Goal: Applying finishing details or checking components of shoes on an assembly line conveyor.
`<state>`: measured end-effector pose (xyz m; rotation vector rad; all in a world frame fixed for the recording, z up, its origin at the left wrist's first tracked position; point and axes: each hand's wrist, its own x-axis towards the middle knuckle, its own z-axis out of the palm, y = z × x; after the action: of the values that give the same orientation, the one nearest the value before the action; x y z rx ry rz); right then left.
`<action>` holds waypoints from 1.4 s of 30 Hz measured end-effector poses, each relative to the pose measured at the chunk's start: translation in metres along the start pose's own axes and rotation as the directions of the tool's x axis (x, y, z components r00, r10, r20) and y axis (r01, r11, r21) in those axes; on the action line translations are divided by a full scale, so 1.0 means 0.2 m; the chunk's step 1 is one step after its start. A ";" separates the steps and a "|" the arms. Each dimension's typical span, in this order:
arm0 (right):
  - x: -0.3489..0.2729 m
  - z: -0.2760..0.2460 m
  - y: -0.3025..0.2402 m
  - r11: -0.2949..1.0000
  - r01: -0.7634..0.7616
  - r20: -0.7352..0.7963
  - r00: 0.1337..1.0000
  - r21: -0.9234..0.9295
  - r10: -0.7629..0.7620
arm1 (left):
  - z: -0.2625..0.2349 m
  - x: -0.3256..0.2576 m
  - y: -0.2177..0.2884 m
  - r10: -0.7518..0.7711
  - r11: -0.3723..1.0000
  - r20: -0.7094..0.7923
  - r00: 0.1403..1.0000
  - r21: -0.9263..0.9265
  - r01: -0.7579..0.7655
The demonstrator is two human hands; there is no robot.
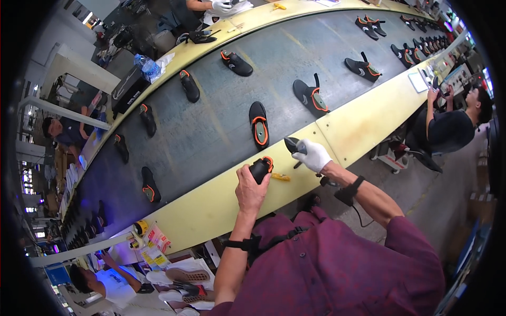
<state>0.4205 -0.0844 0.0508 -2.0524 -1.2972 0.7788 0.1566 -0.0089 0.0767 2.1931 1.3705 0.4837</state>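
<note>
My bare left hand (250,189) is closed round a black shoe (261,169) with orange lining at its opening, held above the near yellow ledge. To its right, my right hand (315,156), in a white glove, grips a dark, pointed thing (291,145) with a greyish part near the fingers; its exact kind is not clear. A small yellow tool (281,177) lies on the ledge between my hands. Just beyond them, a black shoe with orange trim (259,125) rests on the grey conveyor belt (221,116), and another shoe (311,97) with a raised strap sits farther right.
Several more black shoes (236,63) are spread along the belt. The yellow ledge (363,126) borders it on my side. A person (448,124) sits at the right and another (110,284) at the lower left. Water bottles (147,67) stand across the belt.
</note>
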 end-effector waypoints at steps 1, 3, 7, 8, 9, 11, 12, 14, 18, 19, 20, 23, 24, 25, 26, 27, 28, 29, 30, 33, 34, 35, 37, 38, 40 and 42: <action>-0.05 -0.08 -0.14 0.991 0.006 -0.022 1.000 0.135 -0.003 | 0.00 0.00 0.00 -0.002 1.000 0.000 1.000 -0.002 0.002; -0.12 -0.23 -0.41 0.968 0.025 0.057 0.998 0.249 -0.040 | 0.02 0.02 0.01 0.015 1.000 0.003 1.000 0.015 -0.015; -0.08 -0.26 -0.59 0.967 0.171 0.165 0.965 0.188 -0.203 | 0.04 0.02 0.07 0.083 0.996 0.018 0.996 0.029 -0.083; -0.04 -0.21 -0.56 0.981 0.159 0.196 0.964 0.109 -0.178 | 0.05 0.01 0.08 0.088 0.996 0.047 0.995 0.015 -0.089; -0.01 -0.17 -0.53 0.988 0.149 0.227 0.962 0.029 -0.151 | 0.06 0.00 0.10 0.100 0.995 0.048 0.994 0.013 -0.100; 0.01 -0.23 -0.52 0.987 0.062 0.292 0.951 0.149 -0.103 | 0.06 -0.03 0.10 0.107 0.994 0.039 0.993 -0.030 -0.106; 0.01 -0.24 -0.54 0.990 0.015 0.317 0.946 0.140 -0.060 | 0.05 -0.04 0.09 0.093 0.995 0.051 0.994 -0.036 -0.091; 0.00 -0.27 -0.56 0.989 -0.048 0.359 0.933 0.137 -0.005 | 0.03 -0.07 0.10 0.073 0.997 0.038 0.997 -0.043 -0.072; 0.03 -0.19 -0.43 0.996 0.009 0.308 0.951 0.090 -0.036 | -0.07 -0.18 -0.01 0.030 1.000 0.046 0.998 -0.009 -0.029; 0.06 -0.17 -0.42 0.996 -0.081 0.358 0.932 0.033 0.064 | -0.11 -0.23 -0.06 0.023 1.000 0.037 0.999 -0.007 -0.023; 0.08 -0.16 -0.39 0.985 -0.168 0.398 0.902 -0.029 0.166 | -0.14 -0.27 -0.11 -0.065 0.998 0.089 0.994 0.004 0.065; 0.20 0.06 -0.07 0.969 -0.112 0.335 0.925 -0.218 0.182 | -0.18 -0.43 -0.30 -0.209 0.973 0.125 0.970 -0.076 0.220; 0.22 0.13 -0.01 0.953 -0.121 0.325 0.922 -0.278 0.212 | -0.17 -0.50 -0.40 -0.258 0.946 0.117 0.959 -0.173 0.275; 0.23 0.20 0.05 0.934 -0.122 0.314 0.920 -0.335 0.233 | -0.16 -0.56 -0.49 -0.245 0.918 0.088 0.965 -0.301 0.260; 0.22 0.27 0.19 0.927 -0.123 0.268 0.936 -0.355 0.227 | -0.13 -0.60 -0.53 -0.424 0.763 0.184 0.887 -0.456 0.459; 0.22 0.31 0.31 0.920 -0.128 0.218 0.951 -0.370 0.220 | -0.10 -0.63 -0.55 -0.552 0.543 0.302 0.777 -0.577 0.610; 0.23 0.32 0.31 0.916 -0.156 0.208 0.947 -0.369 0.244 | -0.12 -0.63 -0.57 -0.572 0.341 0.402 0.715 -0.676 0.653; 0.24 0.31 0.28 0.911 -0.179 0.200 0.943 -0.371 0.267 | -0.16 -0.62 -0.58 -0.562 0.118 0.497 0.661 -0.743 0.659; 0.25 0.30 0.27 0.919 -0.181 0.200 0.944 -0.351 0.262 | -0.20 -0.56 -0.56 -0.649 0.015 0.482 0.588 -0.765 0.644; 0.28 0.33 0.23 0.931 -0.158 0.212 0.949 -0.329 0.236 | -0.24 -0.45 -0.72 -0.702 -0.057 0.415 0.579 -0.843 0.535; 0.28 0.34 0.23 0.935 -0.159 0.212 0.949 -0.318 0.233 | -0.26 -0.39 -0.78 -0.706 -0.047 0.388 0.592 -0.860 0.507; 0.27 0.35 0.23 0.930 -0.160 0.205 0.950 -0.331 0.236 | -0.31 -0.29 -0.82 -0.717 -0.023 0.344 0.606 -0.881 0.473; 0.28 0.35 0.22 0.905 0.016 0.110 0.993 -0.425 0.034 | -0.33 -0.06 -0.98 -0.749 0.070 0.244 0.616 -0.895 0.440; 0.29 0.34 0.19 0.906 0.044 0.026 0.999 -0.421 -0.036 | -0.34 0.07 -1.05 -0.739 0.128 0.196 0.645 -0.899 0.420; 0.34 0.34 0.15 0.917 0.032 -0.021 0.999 -0.398 -0.044 | -0.34 0.35 -1.19 -0.705 0.283 0.074 0.705 -0.882 0.376; 0.44 0.38 0.07 0.929 0.051 -0.049 0.996 -0.367 -0.074 | -0.28 0.58 -1.43 -0.632 0.576 -0.121 0.766 -0.735 0.359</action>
<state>0.4038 0.0048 -0.0243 -2.2863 -1.5577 0.4635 -0.0304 0.2132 -0.0428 1.0572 1.5974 1.0226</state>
